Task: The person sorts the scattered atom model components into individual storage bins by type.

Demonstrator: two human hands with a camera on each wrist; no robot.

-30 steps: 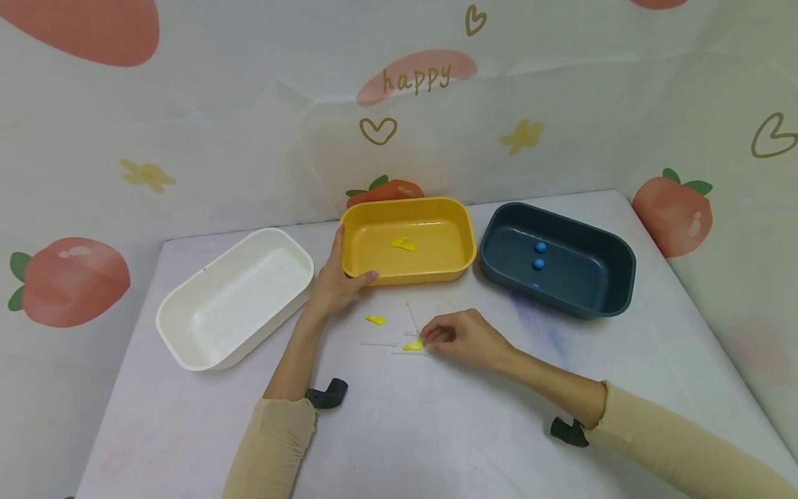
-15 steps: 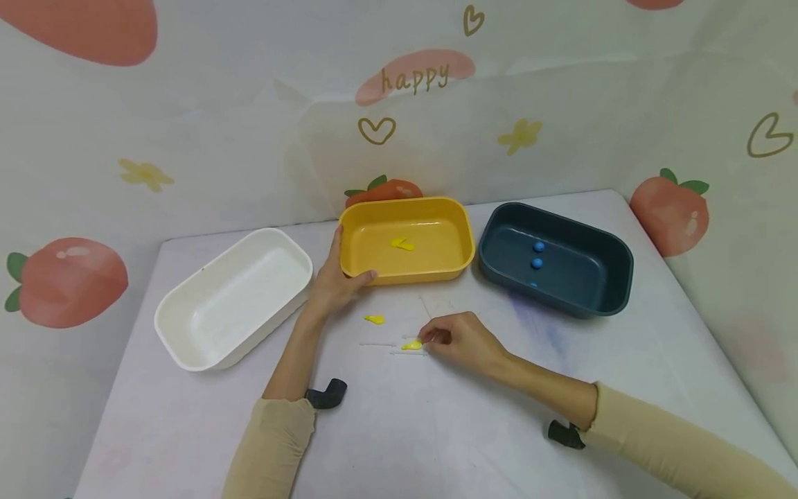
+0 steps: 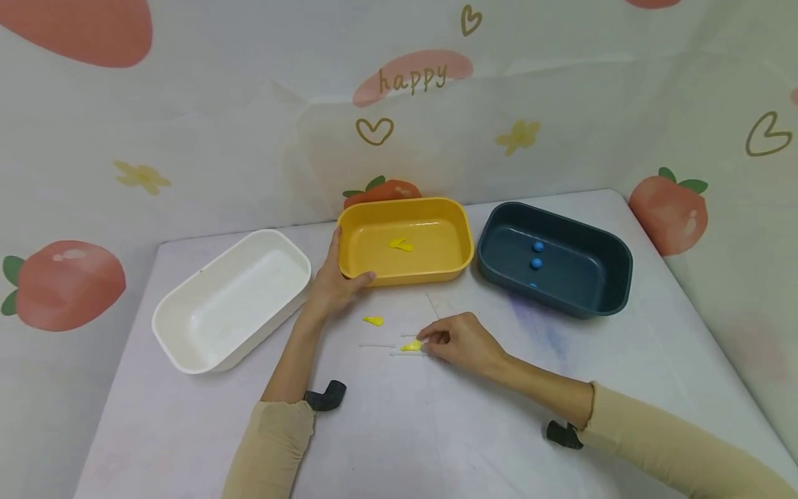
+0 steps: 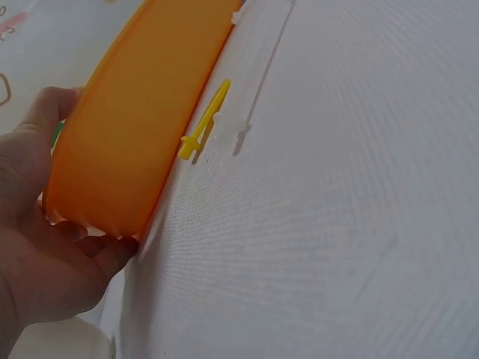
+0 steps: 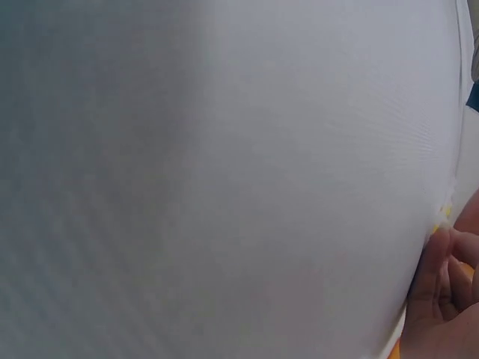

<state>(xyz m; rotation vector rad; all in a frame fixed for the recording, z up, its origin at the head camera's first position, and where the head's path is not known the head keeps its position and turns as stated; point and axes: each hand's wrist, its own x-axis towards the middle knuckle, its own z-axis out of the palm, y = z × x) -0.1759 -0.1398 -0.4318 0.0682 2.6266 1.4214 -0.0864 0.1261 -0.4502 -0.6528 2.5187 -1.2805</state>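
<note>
My left hand [image 3: 333, 285] grips the left end of the yellow tray [image 3: 405, 276], thumb along its front wall. In the left wrist view its fingers curl against the tray's end. Two small yellow plastic pieces [image 3: 402, 245] lie inside. Just in front of the tray is another yellow piece [image 3: 374, 321]. My right hand [image 3: 463, 339] has thumb and index finger brought together at the end of a small yellow piece [image 3: 410, 345], pinching it low over the table. Several thin clear rods [image 3: 377, 345] lie around it; one rod [image 3: 430, 303] passes behind the index finger.
A white tray [image 3: 299, 298] stands at the left. At the right, a dark blue tray [image 3: 614, 298] contains small blue balls [image 3: 536, 263]. The table [image 3: 386, 436] meets a printed backdrop [image 3: 249, 159] behind the trays.
The thin rod by my right index finger has shifted to the right. My right fingers have moved only slightly, and my left hand keeps its hold on the yellow tray.
</note>
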